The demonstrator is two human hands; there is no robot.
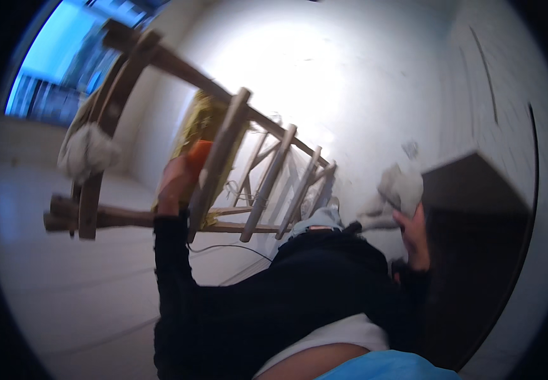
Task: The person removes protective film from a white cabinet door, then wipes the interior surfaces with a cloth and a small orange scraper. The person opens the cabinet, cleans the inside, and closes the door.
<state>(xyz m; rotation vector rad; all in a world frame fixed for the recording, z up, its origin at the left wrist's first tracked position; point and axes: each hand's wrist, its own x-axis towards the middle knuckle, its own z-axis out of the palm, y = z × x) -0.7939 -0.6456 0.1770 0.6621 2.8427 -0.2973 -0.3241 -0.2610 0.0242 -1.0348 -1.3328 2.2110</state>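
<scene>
A wooden stepladder [243, 152] stands before me at the left, with a white cloth [88, 152] hung over its top rail. My left hand [175, 178] is closed on an orange object [199, 156], too blurred to name, behind an upper rung and in front of a board with yellow, fibrous-looking edges [205, 118]. At the right, my right hand [414, 232] grips a crumpled whitish cloth [400, 187], beside a dark brown panel [478, 237]. The fingers of both hands are partly hidden.
A pale wall [374, 95] rises ahead, brightly lit. A window [60, 61] is at the upper left. A thin dark cable [231, 246] runs over the tiled floor [88, 285] near the ladder's foot. The dark panel has a pointed corner near my right hand.
</scene>
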